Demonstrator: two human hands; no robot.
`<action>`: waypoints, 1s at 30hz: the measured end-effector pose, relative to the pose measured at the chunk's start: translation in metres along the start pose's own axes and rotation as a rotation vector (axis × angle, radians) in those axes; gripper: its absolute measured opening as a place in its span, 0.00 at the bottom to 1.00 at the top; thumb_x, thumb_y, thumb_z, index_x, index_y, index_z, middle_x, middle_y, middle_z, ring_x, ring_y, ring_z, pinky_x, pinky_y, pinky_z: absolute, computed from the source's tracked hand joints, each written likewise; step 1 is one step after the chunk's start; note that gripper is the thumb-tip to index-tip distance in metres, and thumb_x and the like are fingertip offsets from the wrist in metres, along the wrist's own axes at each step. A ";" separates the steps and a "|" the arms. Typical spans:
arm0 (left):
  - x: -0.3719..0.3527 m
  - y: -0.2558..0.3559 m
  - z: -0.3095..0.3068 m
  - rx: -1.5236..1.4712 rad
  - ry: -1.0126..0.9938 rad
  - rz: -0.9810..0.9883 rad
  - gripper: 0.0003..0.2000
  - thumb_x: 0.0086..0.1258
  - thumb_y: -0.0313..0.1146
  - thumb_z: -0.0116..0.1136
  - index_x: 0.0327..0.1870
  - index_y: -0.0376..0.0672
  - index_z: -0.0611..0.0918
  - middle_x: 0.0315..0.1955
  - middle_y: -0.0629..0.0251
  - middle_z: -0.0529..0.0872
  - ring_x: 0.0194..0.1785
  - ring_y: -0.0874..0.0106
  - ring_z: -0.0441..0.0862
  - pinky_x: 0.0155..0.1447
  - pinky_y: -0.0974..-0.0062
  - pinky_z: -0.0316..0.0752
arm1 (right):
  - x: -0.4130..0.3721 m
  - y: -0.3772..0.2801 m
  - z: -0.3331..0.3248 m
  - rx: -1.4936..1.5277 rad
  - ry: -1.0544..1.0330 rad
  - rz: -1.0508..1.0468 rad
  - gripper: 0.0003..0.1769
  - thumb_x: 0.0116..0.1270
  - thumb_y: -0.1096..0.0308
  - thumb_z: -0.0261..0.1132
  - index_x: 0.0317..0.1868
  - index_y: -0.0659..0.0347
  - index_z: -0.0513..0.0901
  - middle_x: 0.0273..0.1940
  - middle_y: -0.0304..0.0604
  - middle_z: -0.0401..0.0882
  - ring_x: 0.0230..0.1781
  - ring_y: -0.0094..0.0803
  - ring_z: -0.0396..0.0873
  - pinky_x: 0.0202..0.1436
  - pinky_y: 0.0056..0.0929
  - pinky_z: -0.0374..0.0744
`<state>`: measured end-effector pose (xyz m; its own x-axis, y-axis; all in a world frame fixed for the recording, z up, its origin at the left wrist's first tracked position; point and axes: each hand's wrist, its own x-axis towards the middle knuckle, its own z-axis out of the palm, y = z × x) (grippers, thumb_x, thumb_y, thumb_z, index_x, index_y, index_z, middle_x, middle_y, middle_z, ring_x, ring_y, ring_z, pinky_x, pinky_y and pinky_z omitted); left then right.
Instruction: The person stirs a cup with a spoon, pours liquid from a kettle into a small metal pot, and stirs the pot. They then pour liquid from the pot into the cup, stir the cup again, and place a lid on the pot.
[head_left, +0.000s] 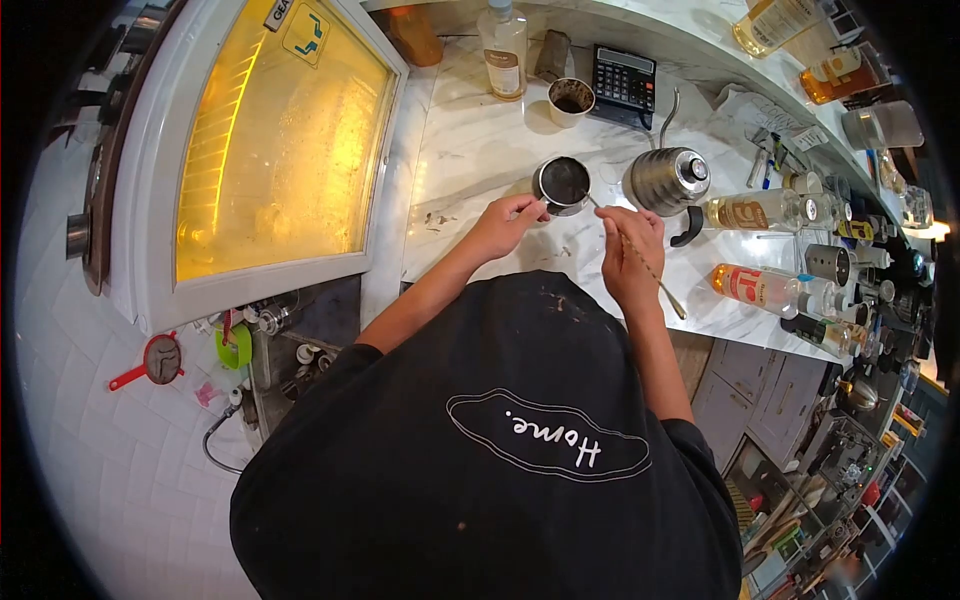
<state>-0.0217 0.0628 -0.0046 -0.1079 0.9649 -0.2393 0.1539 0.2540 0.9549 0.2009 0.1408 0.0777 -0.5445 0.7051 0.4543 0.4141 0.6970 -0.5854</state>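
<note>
A small cup [566, 209] with a pale rim stands on the marble counter, and dark material shows inside it. My left hand [508, 226] is closed at the near left side of this cup, thumb and fingers pinching it. A long bar spoon [660, 284] with a twisted golden stem passes through the closed fingers of my right hand [632, 250]. Its thin upper end reaches to the cup's right rim; whether the tip dips into the contents is hard to make out. Close by on the right is a steel gooseneck kettle [668, 178] with a black handle.
Behind the cup are a stained paper cup [571, 102], a calculator [623, 87] and a bottle [503, 52]. More bottles [757, 211] line the counter on the right. A yellow-lit glass-door cabinet [285, 150] rises at left. A red-handled strainer [160, 360] hangs on the tiled wall.
</note>
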 end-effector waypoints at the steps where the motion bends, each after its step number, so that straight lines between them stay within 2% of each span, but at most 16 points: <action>1: 0.000 -0.001 0.000 0.000 -0.005 0.000 0.19 0.84 0.44 0.51 0.46 0.37 0.88 0.42 0.63 0.90 0.51 0.72 0.84 0.62 0.69 0.75 | -0.002 -0.001 0.003 0.006 0.003 -0.026 0.07 0.73 0.75 0.67 0.49 0.57 0.85 0.44 0.41 0.89 0.49 0.36 0.86 0.63 0.45 0.71; 4: 0.001 -0.003 0.002 -0.003 0.007 0.005 0.19 0.84 0.44 0.51 0.46 0.37 0.88 0.43 0.63 0.91 0.51 0.72 0.84 0.62 0.69 0.75 | 0.002 -0.006 0.009 0.011 -0.042 -0.010 0.07 0.73 0.74 0.67 0.49 0.56 0.85 0.44 0.41 0.89 0.49 0.36 0.86 0.63 0.45 0.71; 9: 0.000 -0.002 0.001 0.001 0.007 0.006 0.19 0.84 0.44 0.51 0.46 0.37 0.88 0.42 0.64 0.90 0.51 0.72 0.84 0.62 0.69 0.75 | 0.003 0.005 0.004 0.008 0.014 0.050 0.07 0.73 0.74 0.68 0.49 0.56 0.85 0.44 0.41 0.89 0.49 0.36 0.86 0.64 0.45 0.71; 13: 0.000 0.000 0.000 0.001 -0.004 -0.011 0.19 0.84 0.44 0.52 0.45 0.37 0.88 0.42 0.64 0.90 0.50 0.72 0.83 0.62 0.69 0.74 | 0.000 -0.004 0.003 -0.020 -0.008 -0.073 0.07 0.72 0.74 0.68 0.48 0.57 0.85 0.44 0.39 0.89 0.49 0.35 0.86 0.63 0.45 0.71; 21: -0.001 0.001 0.001 0.011 0.010 0.000 0.19 0.84 0.44 0.51 0.45 0.38 0.88 0.42 0.63 0.90 0.51 0.72 0.83 0.62 0.70 0.74 | 0.008 0.004 0.002 -0.022 0.011 0.002 0.07 0.72 0.75 0.67 0.48 0.58 0.85 0.43 0.40 0.88 0.49 0.35 0.86 0.62 0.45 0.71; 25: -0.002 0.005 0.001 -0.012 0.005 -0.014 0.19 0.84 0.44 0.51 0.45 0.37 0.88 0.42 0.64 0.90 0.51 0.72 0.83 0.62 0.70 0.74 | 0.000 -0.001 0.002 -0.036 -0.017 -0.108 0.09 0.70 0.75 0.69 0.49 0.57 0.84 0.43 0.40 0.88 0.49 0.35 0.86 0.63 0.45 0.71; 30: -0.001 0.000 0.002 -0.006 0.016 -0.002 0.19 0.85 0.44 0.51 0.46 0.37 0.88 0.42 0.63 0.91 0.51 0.72 0.84 0.62 0.69 0.74 | 0.009 -0.003 0.008 -0.023 -0.019 -0.053 0.07 0.72 0.75 0.68 0.48 0.57 0.85 0.43 0.39 0.89 0.49 0.34 0.86 0.62 0.44 0.71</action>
<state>-0.0196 0.0617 -0.0048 -0.1243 0.9631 -0.2386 0.1479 0.2558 0.9554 0.1884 0.1440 0.0780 -0.5798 0.6644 0.4715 0.4006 0.7365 -0.5451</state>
